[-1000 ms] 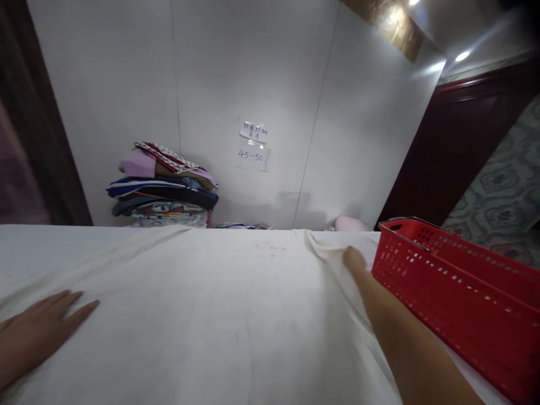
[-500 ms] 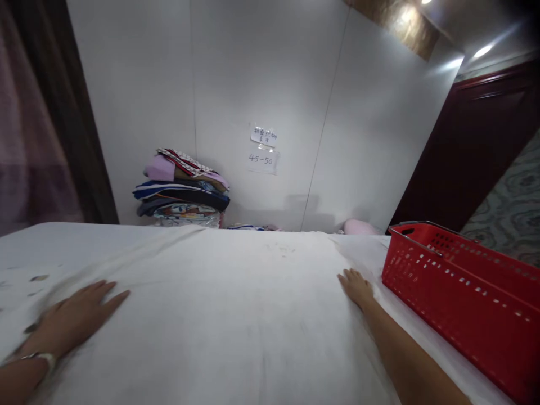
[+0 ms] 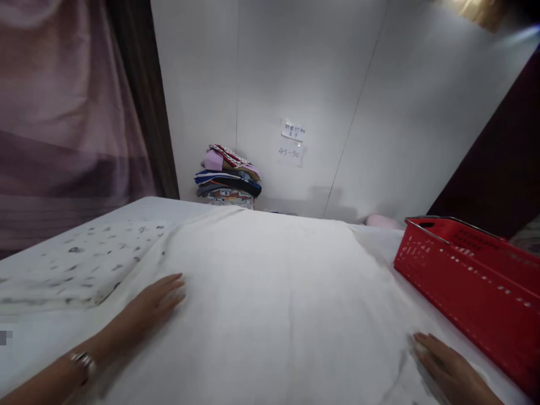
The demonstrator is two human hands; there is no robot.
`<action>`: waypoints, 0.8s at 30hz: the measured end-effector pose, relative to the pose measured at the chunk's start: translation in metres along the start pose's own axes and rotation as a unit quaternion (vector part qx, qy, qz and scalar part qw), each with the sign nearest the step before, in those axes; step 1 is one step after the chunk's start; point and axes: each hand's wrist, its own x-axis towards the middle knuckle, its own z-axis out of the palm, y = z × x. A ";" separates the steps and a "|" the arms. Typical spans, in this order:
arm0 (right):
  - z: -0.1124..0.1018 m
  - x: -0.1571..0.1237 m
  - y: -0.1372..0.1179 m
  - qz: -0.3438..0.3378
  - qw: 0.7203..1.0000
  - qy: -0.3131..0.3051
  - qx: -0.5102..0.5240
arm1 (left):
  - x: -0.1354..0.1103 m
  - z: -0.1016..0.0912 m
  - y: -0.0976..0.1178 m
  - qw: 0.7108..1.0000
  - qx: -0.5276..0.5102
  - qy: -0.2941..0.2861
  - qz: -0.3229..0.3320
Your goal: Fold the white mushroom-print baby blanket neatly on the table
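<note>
Right hand [image 3: 451,364] drawn back, left hand [image 3: 157,301] outstretched, grips unclenched, white cloth [image 3: 261,298] faintly creased

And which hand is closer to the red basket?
Right. The right hand is beside the red basket, at the near right of the white cloth; the left hand is away across the cloth.

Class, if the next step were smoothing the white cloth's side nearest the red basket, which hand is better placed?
Probably the right hand: it is at the white cloth's basket side, close to the red basket. The left hand is across, nearer the spotted fabric.
</note>
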 end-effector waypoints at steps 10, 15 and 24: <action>-0.033 -0.082 -0.087 -0.164 0.986 0.041 0.001 | -0.198 0.014 -0.011 0.987 0.029 0.022 0.157; -0.037 -0.074 -0.103 -0.166 0.986 -0.015 -0.014 | -0.212 0.002 0.001 0.982 0.056 0.017 0.180; -0.055 -0.053 -0.118 -0.082 0.994 -0.050 -0.060 | -0.165 -0.011 -0.004 0.985 0.068 0.011 0.155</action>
